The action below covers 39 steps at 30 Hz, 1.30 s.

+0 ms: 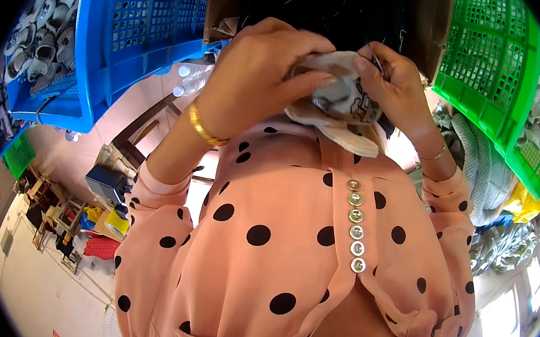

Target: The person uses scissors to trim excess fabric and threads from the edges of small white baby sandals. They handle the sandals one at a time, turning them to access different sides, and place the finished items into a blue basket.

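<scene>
- Sock (337,100), pale grey and white with dark print, sits at upper centre of the frame, pinched between both hands just above the chest of a pink dotted shirt (289,247).
- Left hand (262,71), gold bangle (204,126) at the wrist, curls over the sock's left side, fingers closed on the fabric, seemingly to steady it.
- Right hand (390,83) grips the sock's right edge with thumb and fingertips closed tight, as if pulling the cloth taut for a close look.
- Blue crate (135,22) at upper left and green crate (497,66) at upper right flank the hands; more pale socks (45,27) lie heaped beside the blue one, near to hand.
</scene>
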Each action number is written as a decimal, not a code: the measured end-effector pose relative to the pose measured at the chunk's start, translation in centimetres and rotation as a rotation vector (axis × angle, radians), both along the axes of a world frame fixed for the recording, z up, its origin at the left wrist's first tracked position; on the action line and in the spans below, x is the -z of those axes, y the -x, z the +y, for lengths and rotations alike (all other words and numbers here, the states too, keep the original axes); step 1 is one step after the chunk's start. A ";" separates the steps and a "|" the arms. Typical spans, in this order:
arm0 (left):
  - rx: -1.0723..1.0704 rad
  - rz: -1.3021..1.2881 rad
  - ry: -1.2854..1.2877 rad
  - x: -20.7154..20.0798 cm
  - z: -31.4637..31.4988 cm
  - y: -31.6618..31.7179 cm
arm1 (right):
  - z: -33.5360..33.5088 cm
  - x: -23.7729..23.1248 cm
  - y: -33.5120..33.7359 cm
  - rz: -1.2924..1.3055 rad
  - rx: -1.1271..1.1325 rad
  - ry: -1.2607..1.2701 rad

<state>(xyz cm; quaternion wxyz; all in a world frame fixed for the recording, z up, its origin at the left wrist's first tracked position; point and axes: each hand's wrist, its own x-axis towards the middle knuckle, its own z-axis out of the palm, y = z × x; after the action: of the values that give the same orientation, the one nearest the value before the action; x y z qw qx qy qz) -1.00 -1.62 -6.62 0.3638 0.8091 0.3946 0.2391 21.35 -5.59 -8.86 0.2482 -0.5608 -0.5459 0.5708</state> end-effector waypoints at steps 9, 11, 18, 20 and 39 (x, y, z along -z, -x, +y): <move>-0.081 0.095 -0.189 4.7 1.7 -1.3 | 0.5 3.6 1.0 -0.033 0.118 -0.068; -0.156 0.075 -0.215 4.3 0.9 -1.2 | 0.2 4.3 1.7 -0.028 0.191 -0.076; -0.308 0.246 -0.231 4.7 -2.9 -1.5 | -0.5 6.4 3.3 0.011 0.328 -0.100; -0.315 0.231 -0.242 5.2 -2.7 -1.7 | -0.4 5.9 3.0 -0.029 0.301 -0.113; -0.354 0.173 -0.361 7.4 -2.1 -2.7 | 2.3 -1.8 1.4 -1.004 -0.666 -0.788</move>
<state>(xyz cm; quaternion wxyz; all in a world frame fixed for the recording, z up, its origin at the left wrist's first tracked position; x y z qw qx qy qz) 1.66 -3.68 -14.04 0.1311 0.7966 0.5107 0.2956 19.98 -3.28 -7.08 -0.0362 -0.4280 -0.9017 0.0501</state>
